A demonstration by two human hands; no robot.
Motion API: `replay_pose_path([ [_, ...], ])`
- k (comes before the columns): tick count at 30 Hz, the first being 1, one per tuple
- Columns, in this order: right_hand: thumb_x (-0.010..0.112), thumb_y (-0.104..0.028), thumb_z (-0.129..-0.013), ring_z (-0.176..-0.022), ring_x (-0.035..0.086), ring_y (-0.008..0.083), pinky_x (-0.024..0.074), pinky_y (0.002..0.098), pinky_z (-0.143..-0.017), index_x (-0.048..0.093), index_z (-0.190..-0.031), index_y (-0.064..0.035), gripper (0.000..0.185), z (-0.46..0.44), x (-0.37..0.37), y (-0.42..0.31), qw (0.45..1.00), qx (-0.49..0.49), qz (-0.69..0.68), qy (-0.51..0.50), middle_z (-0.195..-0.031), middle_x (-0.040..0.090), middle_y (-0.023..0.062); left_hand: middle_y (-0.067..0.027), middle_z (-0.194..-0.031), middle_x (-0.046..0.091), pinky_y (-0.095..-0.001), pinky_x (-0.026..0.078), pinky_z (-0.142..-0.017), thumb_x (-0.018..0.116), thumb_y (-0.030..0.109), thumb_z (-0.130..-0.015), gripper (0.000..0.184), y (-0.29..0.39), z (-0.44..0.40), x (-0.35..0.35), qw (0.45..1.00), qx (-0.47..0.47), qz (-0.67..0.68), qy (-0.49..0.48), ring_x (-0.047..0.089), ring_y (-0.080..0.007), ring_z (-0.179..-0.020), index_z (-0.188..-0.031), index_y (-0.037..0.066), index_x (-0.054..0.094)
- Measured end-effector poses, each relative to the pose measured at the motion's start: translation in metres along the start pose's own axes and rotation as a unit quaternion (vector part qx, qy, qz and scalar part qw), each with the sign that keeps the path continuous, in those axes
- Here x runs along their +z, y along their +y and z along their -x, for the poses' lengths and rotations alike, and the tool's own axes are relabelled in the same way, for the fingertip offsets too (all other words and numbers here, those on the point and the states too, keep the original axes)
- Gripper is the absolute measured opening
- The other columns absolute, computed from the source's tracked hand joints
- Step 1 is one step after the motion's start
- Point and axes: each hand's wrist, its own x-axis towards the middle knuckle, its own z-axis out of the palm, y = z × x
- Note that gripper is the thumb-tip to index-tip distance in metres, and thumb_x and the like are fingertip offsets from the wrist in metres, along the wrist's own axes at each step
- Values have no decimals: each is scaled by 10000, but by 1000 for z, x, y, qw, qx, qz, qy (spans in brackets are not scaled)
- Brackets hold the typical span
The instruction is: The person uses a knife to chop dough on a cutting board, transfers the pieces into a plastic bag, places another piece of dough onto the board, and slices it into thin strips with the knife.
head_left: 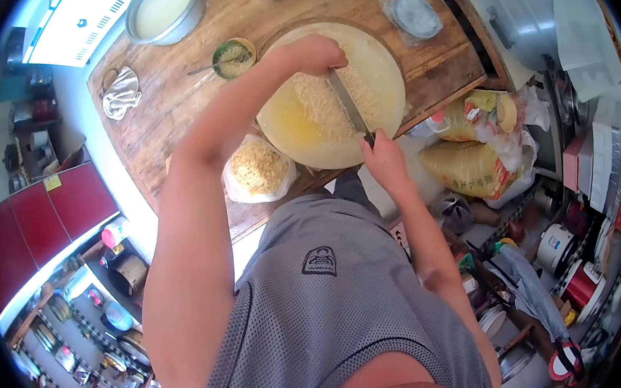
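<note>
A round pale chopping board (283, 133) lies on the wooden table, with a heap of finely chopped yellowish food (317, 101) spread over its middle. A long kitchen knife (347, 102) stands across this heap. My right hand (385, 159) is closed around its dark handle at the near end. At the far end, my left hand (317, 54) is closed on the tip end of the blade; its fingertips are partly hidden. Under my left forearm, close to the board, is a white bag or bag-lined bowl (277, 189) full of yellow crumbly food (258, 167).
Behind my left forearm sits a small green bowl (234, 58) with chopped food and a spoon. A large metal basin (164, 14), a crumpled cloth (121, 94) and a plastic-wrapped dish (414, 15) are on the table (166, 144). Yellow sacks (460, 168) stand right of it.
</note>
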Motion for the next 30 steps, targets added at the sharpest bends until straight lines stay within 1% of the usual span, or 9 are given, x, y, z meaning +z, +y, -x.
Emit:
replay_pose_path([
  [3, 625, -347, -983, -802, 673, 497, 531, 562, -728, 558, -974, 17, 371, 4, -20, -4, 1000, 15, -9, 2, -794, 683, 280, -101, -892, 660, -495, 527, -754, 757, 124, -769, 168, 5, 2, -4, 1000, -2, 0, 7, 644, -355, -937, -856, 89, 618],
  [5, 625, -347, -983, -806, 673, 497, 531, 562, -729, 561, -976, 17, 370, 0, -20, -2, 1000, 21, -5, 2, -794, 684, 280, -95, -891, 665, -490, 531, -761, 768, 128, -767, 176, 6, 1, -10, 997, 13, -4, 73, 644, -350, -951, -851, 87, 619],
  [8, 625, -347, -983, -815, 673, 497, 531, 561, -733, 566, -981, 17, 369, 1, -5, 5, 1000, 28, 1, -4, -801, 685, 282, -86, -897, 666, -487, 532, -769, 761, 128, -779, 168, 1, -5, 0, 1000, -3, -18, 2, 644, -348, -950, -852, 81, 618],
  [14, 627, -348, -978, -826, 672, 494, 530, 558, -733, 574, -990, 20, 372, -4, -27, 2, 1000, 21, -11, 0, -827, 686, 286, -73, -910, 660, -483, 538, -783, 755, 141, -794, 161, 1, -7, -13, 996, 44, -19, 76, 642, -337, -950, -862, 82, 622],
  [18, 628, -345, -976, -829, 671, 492, 528, 562, -738, 575, -992, 22, 370, -11, -10, 10, 1000, 11, -4, 2, -833, 687, 282, -69, -914, 658, -480, 541, -786, 752, 142, -796, 155, -4, -16, -10, 999, -20, -31, -22, 640, -328, -960, -867, 86, 626],
  [20, 628, -346, -975, -835, 672, 490, 529, 564, -746, 576, -990, 22, 372, 1, -26, 11, 1000, 19, -13, -3, -839, 687, 284, -70, -914, 656, -480, 541, -781, 747, 143, -796, 149, -4, -12, -7, 997, 33, -9, 69, 637, -322, -974, -866, 90, 626],
  [24, 629, -340, -973, -845, 673, 488, 527, 566, -758, 578, -982, 20, 363, -4, -15, 12, 1000, 18, -12, -1, -845, 684, 288, -74, -910, 656, -482, 539, -775, 749, 144, -797, 150, 6, -16, 0, 998, 20, -10, 60, 634, -319, -983, -860, 90, 625],
  [27, 634, -333, -972, -850, 673, 485, 525, 561, -750, 579, -974, 19, 356, -6, -24, 11, 999, 42, -6, -3, -848, 682, 291, -75, -913, 660, -480, 539, -771, 750, 148, -803, 154, 2, -20, -13, 1000, -15, -23, 2, 641, -326, -975, -856, 85, 621],
  [30, 637, -327, -971, -840, 672, 487, 521, 561, -739, 579, -972, 14, 345, -2, -41, 15, 999, 21, -29, 22, -835, 680, 290, -77, -922, 667, -484, 537, -775, 749, 148, -808, 158, -1, -26, -16, 996, 35, -20, 78, 652, -342, -955, -860, 76, 618],
])
